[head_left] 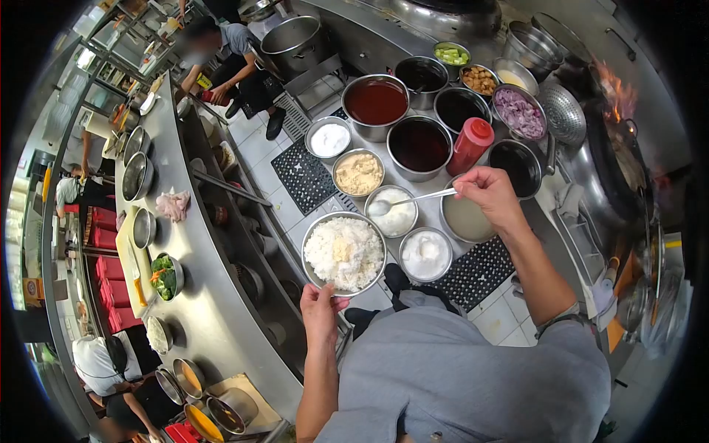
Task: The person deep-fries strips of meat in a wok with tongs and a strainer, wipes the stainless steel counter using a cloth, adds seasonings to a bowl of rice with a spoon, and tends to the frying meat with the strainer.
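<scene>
My left hand [323, 310] grips the near rim of a metal bowl [306, 277] heaped with white rice [354, 255]. A small mound of pale yellow powder [342, 252] lies on the rice. Between the fingers of my right hand [493, 193] is the handle of a metal spoon [425, 196]. Its bowl end rests in or just over white powder [399, 218] in a small metal container. Beside this are a tub of tan powder [358, 174], another of white granules [329, 139] and a third white one [425, 255].
Pots of red sauce [375, 101] and dark sauce [419, 145], a red squeeze bottle [471, 145] and chopped onion [519, 113] stand ahead. Flames [617, 96] rise by a wok [628, 166] at right. A steel counter [214, 317] runs along the left; a co-worker [236, 59] bends beyond.
</scene>
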Tool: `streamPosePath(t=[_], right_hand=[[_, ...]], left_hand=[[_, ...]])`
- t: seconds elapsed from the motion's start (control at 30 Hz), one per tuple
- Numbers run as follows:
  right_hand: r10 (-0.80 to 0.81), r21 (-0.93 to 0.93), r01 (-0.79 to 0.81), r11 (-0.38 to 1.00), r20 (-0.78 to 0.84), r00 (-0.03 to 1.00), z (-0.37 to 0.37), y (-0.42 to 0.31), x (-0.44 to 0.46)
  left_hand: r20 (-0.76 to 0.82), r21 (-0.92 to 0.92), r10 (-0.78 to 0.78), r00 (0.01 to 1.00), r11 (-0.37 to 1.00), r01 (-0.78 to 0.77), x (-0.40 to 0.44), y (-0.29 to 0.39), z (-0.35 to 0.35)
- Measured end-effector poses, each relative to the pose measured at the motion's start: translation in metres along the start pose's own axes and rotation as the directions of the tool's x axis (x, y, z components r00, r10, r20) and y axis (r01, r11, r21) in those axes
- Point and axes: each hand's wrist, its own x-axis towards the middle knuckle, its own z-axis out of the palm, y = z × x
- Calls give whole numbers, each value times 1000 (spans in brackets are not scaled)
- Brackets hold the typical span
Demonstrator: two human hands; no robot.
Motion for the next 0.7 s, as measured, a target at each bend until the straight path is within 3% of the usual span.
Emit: streamPosePath(t=[0.03,0.07,0.13,0.23,0.37,0.47,0.6,0.7], right_hand=[[-29,0,29,1000,23,999,5,-8,-2],[-110,-212,109,971,7,994,11,-14,-4],[-272,-600,231,766,24,962,23,-22,-5],[-420,-669,439,600,204,884,37,-6,1],[-469,-609,520,599,260,844,50,32,10],[-177,-486,204,850,101,979,41,27,9],[0,-426,18,904,42,999,27,40,13],[-25,-374,43,926,51,998,32,51,14]], left_hand=[[1,3,-7,1000,1000,7,-1,2,3],[4,7,-13,1000,1000,12,-1,3,5],[23,5,-12,1000,1000,12,-2,1,6],[40,-10,-12,999,1000,12,-6,1,5],[32,-12,-14,999,1000,14,-8,-1,1],[5,-9,-11,1000,1000,11,-9,-1,-2],[-20,-21,-16,1000,1000,16,-9,-3,-6],[-23,-17,-21,1000,1000,20,-8,-3,-7]])
